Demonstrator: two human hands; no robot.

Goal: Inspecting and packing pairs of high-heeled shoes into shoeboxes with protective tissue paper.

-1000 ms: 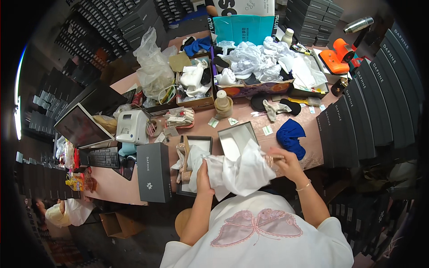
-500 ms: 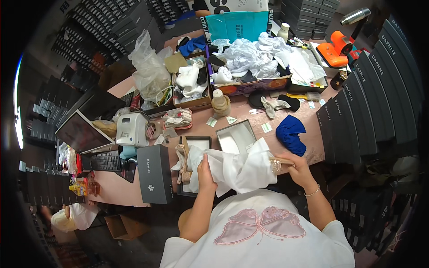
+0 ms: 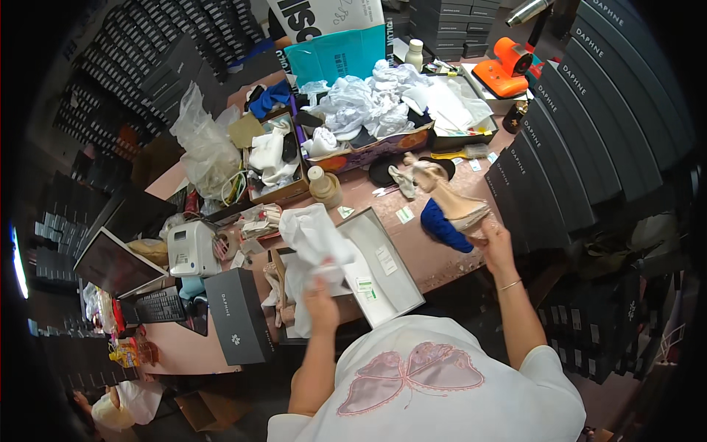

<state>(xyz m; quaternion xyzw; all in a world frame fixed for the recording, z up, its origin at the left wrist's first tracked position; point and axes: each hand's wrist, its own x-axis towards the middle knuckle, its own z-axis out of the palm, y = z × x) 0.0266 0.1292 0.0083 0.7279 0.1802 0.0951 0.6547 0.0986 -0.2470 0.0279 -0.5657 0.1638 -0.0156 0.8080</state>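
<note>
In my right hand (image 3: 496,247) is a beige heeled shoe (image 3: 453,200), gripped at its lower end with its strappy part pointing away from me. It hovers over a blue cloth (image 3: 442,225) on the table. My left hand (image 3: 321,303), partly smeared by motion, grips crumpled white tissue paper (image 3: 313,232). Beneath that hand lies an open shoe box with more white paper and another beige shoe (image 3: 273,283) at its left side; the paper hides much of the box. An open grey-edged box part (image 3: 390,269), white inside with small labels, rests tilted just right of the left hand.
A closed dark shoe box (image 3: 237,317) stands left of the open one, near a label printer (image 3: 193,249) and keyboard (image 3: 158,306). Cartons of paper and cloths line the back, with a bottle (image 3: 324,188) before them. Tall stacks of dark boxes (image 3: 589,125) wall the right side.
The shoe has come out of the tissue paper and moved right and away with my right hand. My left hand has drawn the paper left. The open box part now shows fully.
</note>
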